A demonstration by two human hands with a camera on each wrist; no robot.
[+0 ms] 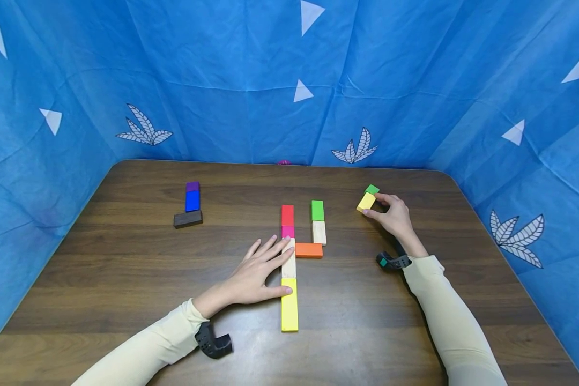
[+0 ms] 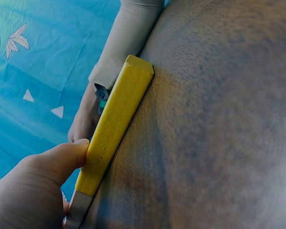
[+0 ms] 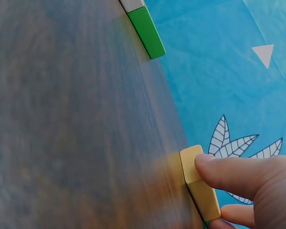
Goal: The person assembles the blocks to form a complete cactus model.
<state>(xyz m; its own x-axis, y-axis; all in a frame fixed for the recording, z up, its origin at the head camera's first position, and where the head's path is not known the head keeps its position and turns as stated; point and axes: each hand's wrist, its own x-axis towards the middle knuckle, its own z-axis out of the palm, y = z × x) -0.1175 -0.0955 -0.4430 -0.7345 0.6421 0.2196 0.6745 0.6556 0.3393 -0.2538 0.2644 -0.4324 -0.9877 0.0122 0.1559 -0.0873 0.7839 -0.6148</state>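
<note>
Two hands work the wooden table (image 1: 125,257) in the head view: the left hand (image 1: 258,273) lies flat, fingers straight, against the line of flat wooden blocks, while the right hand (image 1: 393,214) pinches a pale yellow wooden block (image 1: 365,201) beside a small green block (image 1: 371,189). Left wrist view: the thumb (image 2: 62,157) presses the long yellow wooden block (image 2: 115,126); a shove could skew the line. Right wrist view: fingertips (image 3: 219,171) grip the pale block's edge, so it might slip.

My right hand (image 1: 394,217) on a pale yellow block (image 1: 365,202) beside a small green cube (image 1: 371,189), my left hand (image 1: 255,273) by a bright yellow bar (image 1: 289,304), dark brown wood-grain table (image 1: 125,257), blue backdrop (image 1: 222,80) with white triangles and leaves, my cream sleeves (image 1: 444,311)
</note>
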